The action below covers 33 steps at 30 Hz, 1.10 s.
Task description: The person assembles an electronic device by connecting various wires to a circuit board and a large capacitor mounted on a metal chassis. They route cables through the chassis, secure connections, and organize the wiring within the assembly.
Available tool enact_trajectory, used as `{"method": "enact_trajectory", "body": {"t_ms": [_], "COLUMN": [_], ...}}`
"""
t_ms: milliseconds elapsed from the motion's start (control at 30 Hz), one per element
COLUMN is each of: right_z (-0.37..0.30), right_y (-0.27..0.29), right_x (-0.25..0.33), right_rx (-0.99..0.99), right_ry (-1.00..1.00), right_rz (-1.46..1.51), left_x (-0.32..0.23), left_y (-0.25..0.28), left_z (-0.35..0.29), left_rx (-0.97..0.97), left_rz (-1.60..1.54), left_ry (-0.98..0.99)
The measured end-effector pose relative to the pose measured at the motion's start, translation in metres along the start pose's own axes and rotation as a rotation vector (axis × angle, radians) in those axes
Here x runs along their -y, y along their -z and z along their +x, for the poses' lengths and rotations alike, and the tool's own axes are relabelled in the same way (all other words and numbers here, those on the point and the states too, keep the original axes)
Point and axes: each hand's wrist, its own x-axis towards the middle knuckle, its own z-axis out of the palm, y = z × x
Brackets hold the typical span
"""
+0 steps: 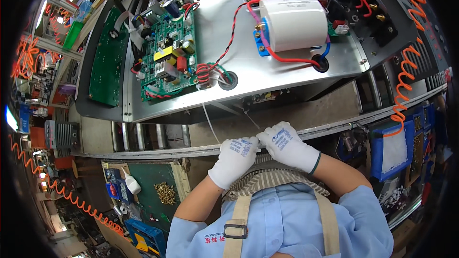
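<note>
My left hand (237, 158) and my right hand (287, 145), both in white gloves, meet at the fingertips in front of the metal chassis (172, 109). The fingers of both are closed in a pinch, and what lies between them is too small to make out. A thin white strip (209, 120), like a cable tie, hangs from the chassis edge down to my left hand. Another thin pale strand (252, 120) runs from under the chassis toward my right fingertips. On the chassis sit a green circuit board (169, 52) and a big white cylindrical capacitor (296, 22) with red and blue wires.
The chassis rests on a roller conveyor (143, 136) with a metal front rail (158, 154). Lower left, a green bench holds brass screws (165, 194) and a white bottle (131, 181). Blue bins (389, 155) stand at right; orange coiled hoses (406, 81) hang on both sides.
</note>
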Motion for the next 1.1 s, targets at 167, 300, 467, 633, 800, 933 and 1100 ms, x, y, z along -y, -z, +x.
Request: {"method": "enact_trajectory", "body": {"t_ms": [167, 300, 467, 633, 800, 933, 1100], "right_z": [-0.022, -0.009, 0.022, 0.048, 0.074, 0.095, 0.097], "right_y": [-0.017, -0.041, -0.065, -0.059, -0.059, -0.098, -0.115], "right_x": [-0.062, -0.073, -0.077, -0.078, -0.079, -0.068, -0.05], "right_rx": [-0.14, -0.193, -0.097, 0.04, 0.209, 0.118, 0.147], "right_ry": [-0.479, -0.451, -0.334, -0.253, -0.02, 0.056, -0.067], "right_rz": [0.976, 1.265, 1.533, 1.706, 2.065, 2.37, 2.827], "left_x": [0.009, 0.0, 0.007, 0.033, 0.056, 0.055, 0.047], "left_y": [0.021, 0.029, 0.014, -0.012, -0.043, -0.042, -0.047], "left_z": [0.007, 0.032, 0.048, 0.05, 0.048, 0.05, 0.052], "left_rx": [-0.397, -0.436, -0.463, -0.32, -0.406, -0.358, -0.332], "left_rz": [-0.093, 0.184, 0.53, 0.773, 0.547, 0.451, 0.59], "left_ry": [0.245, 0.212, 0.085, 0.018, 0.02, 0.05, 0.165]}}
